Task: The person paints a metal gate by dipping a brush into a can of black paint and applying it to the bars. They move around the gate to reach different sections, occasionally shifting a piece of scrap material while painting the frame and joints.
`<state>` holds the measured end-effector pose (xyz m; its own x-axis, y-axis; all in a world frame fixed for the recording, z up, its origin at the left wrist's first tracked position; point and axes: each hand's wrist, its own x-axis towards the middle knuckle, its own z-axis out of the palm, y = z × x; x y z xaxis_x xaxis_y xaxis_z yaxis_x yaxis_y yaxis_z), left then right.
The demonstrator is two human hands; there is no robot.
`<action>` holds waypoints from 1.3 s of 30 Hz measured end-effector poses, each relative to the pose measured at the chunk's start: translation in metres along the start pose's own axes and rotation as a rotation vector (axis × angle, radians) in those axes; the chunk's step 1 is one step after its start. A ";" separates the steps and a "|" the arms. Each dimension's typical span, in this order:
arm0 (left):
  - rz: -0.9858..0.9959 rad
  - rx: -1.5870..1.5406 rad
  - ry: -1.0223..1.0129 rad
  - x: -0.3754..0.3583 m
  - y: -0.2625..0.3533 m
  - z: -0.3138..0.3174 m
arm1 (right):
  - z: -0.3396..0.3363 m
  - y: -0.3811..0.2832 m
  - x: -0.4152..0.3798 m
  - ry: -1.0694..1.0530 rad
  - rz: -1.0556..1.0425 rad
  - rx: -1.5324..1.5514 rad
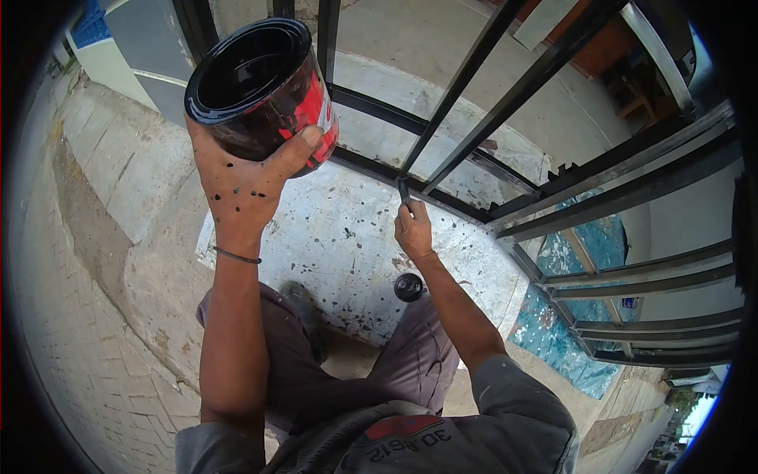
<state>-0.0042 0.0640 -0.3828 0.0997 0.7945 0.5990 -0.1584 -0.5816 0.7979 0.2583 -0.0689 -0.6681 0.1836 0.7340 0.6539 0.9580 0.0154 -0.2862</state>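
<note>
A paint can (264, 87) with a red label and dark paint inside and down its side is held up at the upper left. My left hand (249, 170), spotted with black paint, wraps round it from below, the thumb on the label. Lower and to the right, my right hand (413, 229) is closed on a thin dark brush (403, 189). The brush's tip meets the bottom rail of the black metal grille (442, 207), by the foot of an upright bar. Its bristles are hard to make out.
A paint-spotted white sheet (339, 237) covers the step below, with a small dark round lid or cup (408, 287) near my knees. Black barred panels (647, 276) stand at the right, over a blue-green sheet (564, 340). Brick paving (103, 347) lies at left.
</note>
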 end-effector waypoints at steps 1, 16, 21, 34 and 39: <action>0.004 -0.003 0.010 0.000 0.001 0.000 | 0.001 0.004 -0.004 -0.074 0.003 0.037; -0.036 0.127 0.000 -0.004 -0.008 -0.007 | -0.100 -0.026 0.001 0.067 0.388 0.226; 0.011 0.065 -0.031 -0.003 -0.006 0.004 | -0.152 -0.017 -0.072 0.252 1.022 0.547; 0.003 0.059 -0.126 -0.009 -0.002 0.040 | -0.078 -0.008 -0.104 0.472 1.542 0.885; -0.003 0.069 -0.142 -0.018 0.000 0.050 | 0.043 -0.021 -0.218 0.839 2.018 0.586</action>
<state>0.0434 0.0413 -0.3899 0.2392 0.7666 0.5959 -0.0903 -0.5935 0.7997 0.1886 -0.1995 -0.8348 0.6913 -0.3117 -0.6519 -0.6559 0.1079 -0.7471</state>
